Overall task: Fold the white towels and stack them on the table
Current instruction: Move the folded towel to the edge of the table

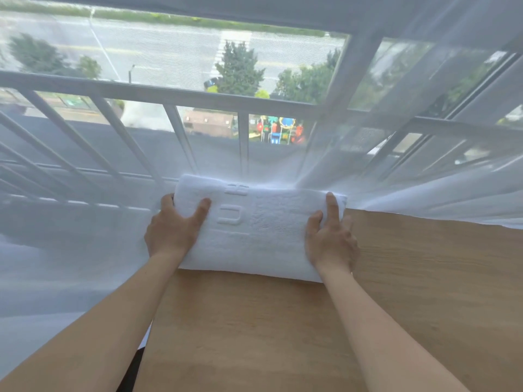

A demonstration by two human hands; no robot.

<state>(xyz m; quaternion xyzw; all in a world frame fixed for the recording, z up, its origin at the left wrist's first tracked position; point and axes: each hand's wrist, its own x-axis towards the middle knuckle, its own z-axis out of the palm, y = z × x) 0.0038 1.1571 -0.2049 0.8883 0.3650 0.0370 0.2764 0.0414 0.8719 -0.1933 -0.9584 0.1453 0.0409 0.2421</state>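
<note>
Head view: my left hand (172,230) and right hand (329,236) grip the folded towel (254,230) at nine and three o'clock, squaring it on the bench (424,278).

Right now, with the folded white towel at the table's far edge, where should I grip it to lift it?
Take the folded white towel by its two short ends, from the left and right, as the left hand and right hand do. It lies flat and thick; end grips keep the layers together.
</note>
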